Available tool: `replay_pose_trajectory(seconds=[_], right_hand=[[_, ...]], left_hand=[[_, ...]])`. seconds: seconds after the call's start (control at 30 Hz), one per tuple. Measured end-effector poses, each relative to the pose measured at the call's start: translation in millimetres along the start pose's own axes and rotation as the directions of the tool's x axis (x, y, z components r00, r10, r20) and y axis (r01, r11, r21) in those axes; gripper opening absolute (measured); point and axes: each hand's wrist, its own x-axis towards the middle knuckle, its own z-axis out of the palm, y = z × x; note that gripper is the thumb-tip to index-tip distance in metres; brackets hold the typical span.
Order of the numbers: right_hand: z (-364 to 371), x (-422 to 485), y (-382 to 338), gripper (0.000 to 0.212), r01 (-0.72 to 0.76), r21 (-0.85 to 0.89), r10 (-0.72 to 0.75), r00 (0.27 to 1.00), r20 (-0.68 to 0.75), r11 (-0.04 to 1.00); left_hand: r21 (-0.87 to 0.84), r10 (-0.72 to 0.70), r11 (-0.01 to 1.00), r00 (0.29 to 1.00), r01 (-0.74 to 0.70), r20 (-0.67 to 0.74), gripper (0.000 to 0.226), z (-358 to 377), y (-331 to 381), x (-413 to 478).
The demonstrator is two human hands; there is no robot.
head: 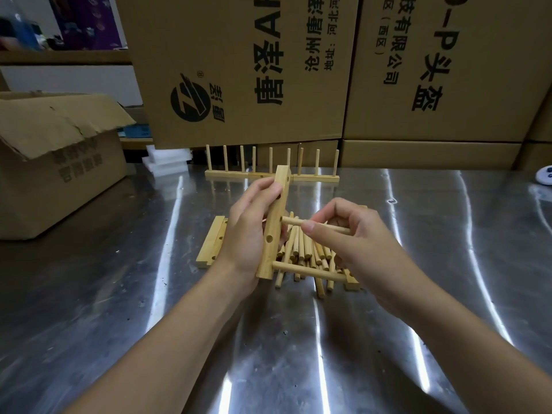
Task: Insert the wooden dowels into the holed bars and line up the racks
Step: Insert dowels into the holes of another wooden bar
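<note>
The left hand (248, 231) grips a holed bar (272, 252), fingers curled round it, holding it nearly upright above the middle of the metal worktop (119, 294). One dowel (307, 271) already sticks out sideways from the bar's lower end. The right hand (355, 243) pinches a second dowel (292, 221) between thumb and fingers, its tip at a hole halfway up the bar. Loose dowels (304, 252) lie heaped beneath the hands, with spare bars (213, 243) just left of the heap. Finished racks (316, 177) stand in a row near the far edge, in front of stacked cardboard boxes (433, 85).
</note>
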Motion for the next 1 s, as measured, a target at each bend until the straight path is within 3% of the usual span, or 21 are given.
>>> replay_pose_trajectory(seconds=[0.33,0.53,0.63,0.8,1.0], right_hand=[[5,-6,-3,0.012,0.079,-0.136,-0.075,0.997,0.038,0.988],[6,-5,-12,0.043,0.013,0.123,-0.012,1.000,-0.002,0.992],[8,-5,-11,0.040,-0.015,0.213,0.017,1.000,-0.005,0.977],[9,-7,-8,0.017,-0.034,0.220,0.027,0.999,0.037,0.975],[10,-7,-6,0.014,-0.006,0.233,-0.001,0.999,0.032,0.972]], left_hand=[[0.159,0.022,0.987,0.996,-0.035,0.085,0.028,9,7,-9],[0.190,-0.046,0.981,0.993,0.024,0.111,0.042,20,12,-20],[0.137,-0.044,0.990,0.994,0.030,0.102,0.043,20,11,-22],[0.062,0.000,0.998,0.991,-0.008,0.136,0.035,24,10,-24],[0.041,0.005,0.999,0.992,-0.010,0.129,0.032,28,12,-24]])
